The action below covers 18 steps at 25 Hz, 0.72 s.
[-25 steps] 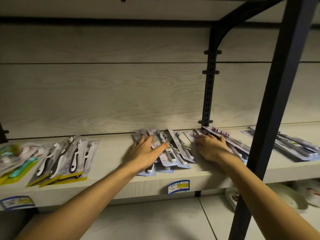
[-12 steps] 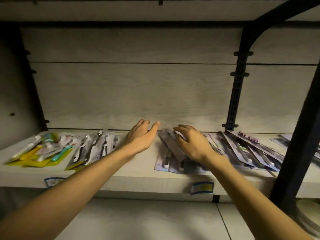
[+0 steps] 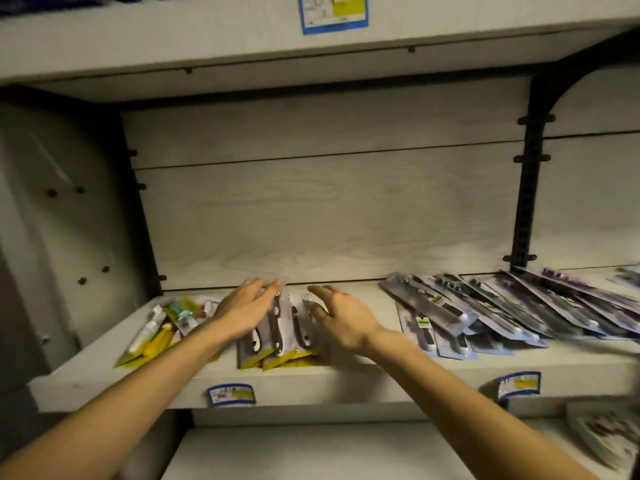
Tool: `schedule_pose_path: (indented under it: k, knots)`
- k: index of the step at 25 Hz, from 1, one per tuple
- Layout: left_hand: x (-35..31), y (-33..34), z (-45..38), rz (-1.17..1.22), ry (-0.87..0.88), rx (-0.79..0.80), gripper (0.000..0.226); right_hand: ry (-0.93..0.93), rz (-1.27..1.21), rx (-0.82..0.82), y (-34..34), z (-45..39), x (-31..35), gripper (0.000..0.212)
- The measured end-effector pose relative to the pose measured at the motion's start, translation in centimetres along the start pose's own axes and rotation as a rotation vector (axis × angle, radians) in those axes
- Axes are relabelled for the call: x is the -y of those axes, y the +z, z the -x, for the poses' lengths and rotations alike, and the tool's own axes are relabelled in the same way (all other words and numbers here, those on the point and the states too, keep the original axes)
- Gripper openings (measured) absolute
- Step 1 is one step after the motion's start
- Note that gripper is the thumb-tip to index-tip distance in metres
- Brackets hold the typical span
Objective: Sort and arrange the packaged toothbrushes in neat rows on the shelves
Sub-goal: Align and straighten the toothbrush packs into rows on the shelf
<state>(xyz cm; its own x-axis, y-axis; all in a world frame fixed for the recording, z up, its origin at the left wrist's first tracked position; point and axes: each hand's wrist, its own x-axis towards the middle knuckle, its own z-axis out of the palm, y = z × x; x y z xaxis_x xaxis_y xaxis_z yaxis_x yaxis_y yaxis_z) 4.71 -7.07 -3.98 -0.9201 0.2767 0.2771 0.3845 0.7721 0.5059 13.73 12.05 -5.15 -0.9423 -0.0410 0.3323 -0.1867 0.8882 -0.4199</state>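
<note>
Yellow-edged toothbrush packs (image 3: 277,336) are lain overlapped near the shelf (image 3: 346,379) front edge – flanked by both hands. Left hand (image 3: 247,311) is laid flat on them, fingers straight; right hand (image 3: 341,318) is spread loosely beside them, nothing gripped

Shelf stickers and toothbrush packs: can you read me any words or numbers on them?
Nothing here can be read.
Top shelf price tag: blue border, yellow patch, print too blurred.
Middle shelf price tag: too blurred.
Right price tag: too blurred.
Yellow-based packs between the hands: print too small.
Purple packs: print blurred.
</note>
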Motion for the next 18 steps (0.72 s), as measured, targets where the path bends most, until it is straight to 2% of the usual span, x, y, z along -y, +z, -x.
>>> schedule_pose_path:
  k: [2, 5, 10, 13, 16, 18]
  knots:
    - [1.5, 0.5, 0.7, -0.030, 0.023, 0.081, 0.066, 0.043, -0.021, 0.061, 1.4, -0.4, 2.2, 0.061]
    - [2.3, 1.2, 1.3, -0.172, 0.096, 0.124, 0.054, -0.030, 0.191, 0.232, 2.9, 0.5, 3.5, 0.056]
    - [1.6, 1.6, 1.0, -0.215, 0.186, 0.209, 0.056, -0.013, 0.323, 0.198, 3.0, 1.5, 3.2, 0.050]
    - [0.5, 2.5, 0.7, -0.229, 0.255, 0.240, 0.060, -0.013, 0.418, 0.261, 2.5, 1.9, 1.5, 0.053]
    - [-0.3, 3.8, -0.2, -0.167, 0.265, 0.261, 0.062, 0.071, 0.322, 0.285, 0.7, 2.2, -0.1, 0.052]
    - [-0.9, 4.9, -0.1, -0.130, 0.274, 0.244, 0.060, 0.129, 0.257, 0.240, -0.2, 3.0, -0.6, 0.054]
